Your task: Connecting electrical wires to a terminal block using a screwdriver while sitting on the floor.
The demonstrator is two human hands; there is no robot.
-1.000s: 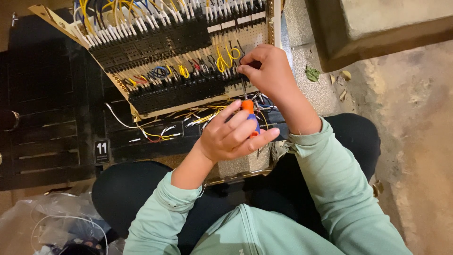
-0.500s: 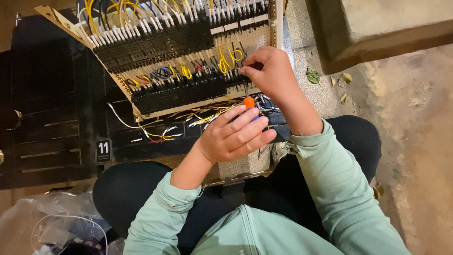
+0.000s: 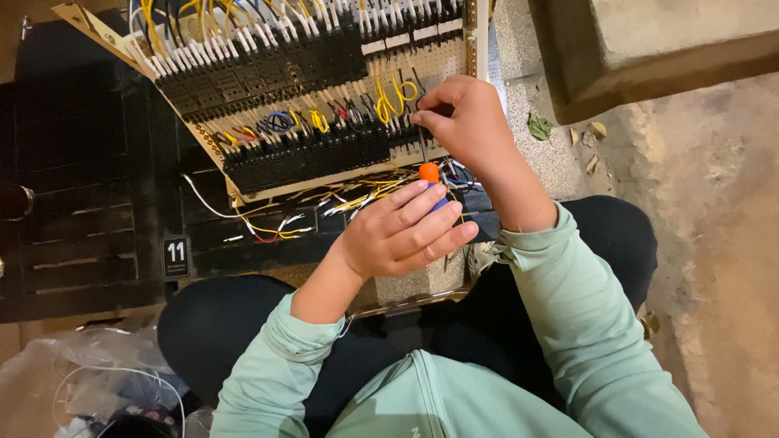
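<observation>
A perforated wiring panel [image 3: 454, 61] leans ahead of me, with rows of black terminal blocks [image 3: 300, 154] and many yellow, white, red and blue wires. My left hand [image 3: 402, 235] is wrapped around a screwdriver with an orange and blue handle [image 3: 428, 172]. Its thin shaft points up at the lower terminal row. My right hand [image 3: 466, 122] pinches at the terminals just above the shaft, beside a loop of yellow wire [image 3: 389, 101]. What the fingertips hold is hidden. Both arms wear pale green sleeves.
Loose wire ends [image 3: 268, 227] hang below the panel over a black slatted surface [image 3: 73, 203] with a small numbered tag [image 3: 176, 257]. A crumpled plastic bag [image 3: 73, 365] lies at lower left. A concrete block [image 3: 673, 40] and dry leaves [image 3: 540, 126] are at the right.
My left hand has shifted slightly on the screwdriver handle and nudged it upward. My right hand stays pinched at the same terminal.
</observation>
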